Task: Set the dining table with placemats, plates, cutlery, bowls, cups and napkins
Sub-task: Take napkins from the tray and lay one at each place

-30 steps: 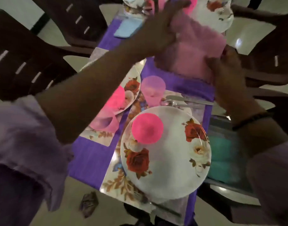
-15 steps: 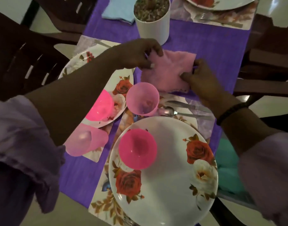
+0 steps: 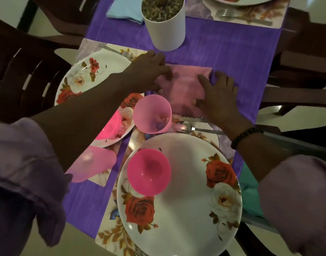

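So nearest the near edge of the bench (image 3: 223,45) there's a big floral plate (image 3: 186,206) on its placemat (image 3: 114,235), with a hot pink bowl (image 3: 149,172) sitting on the plate's left side. Just past that, a translucent pink cup (image 3: 152,114) stands by the plate's far rim, with a spoon (image 3: 193,128) lying right next to it. Over by the left edge there's a second floral plate (image 3: 88,78) carrying its own pink bowl (image 3: 110,126), a fork (image 3: 121,52) beyond it, and a second pale pink cup (image 3: 90,165) mostly under the forearm. Both arms reach forward to the middle of the purple runner: the left hand (image 3: 149,72) has its fingers curled down on the left edge of the pink napkin (image 3: 186,89), and the right hand (image 3: 217,93) lies flat with fingers spread, pressing the napkin's right side. The napkin lies flat on the runner just beyond the cup. Farther on stands one white pot (image 3: 165,24), a blue napkin (image 3: 125,11) left of it, and a third plate (image 3: 240,0) with a fork (image 3: 241,16) at the far right corner. Count: three plates, two bowls, two cups, two napkins.
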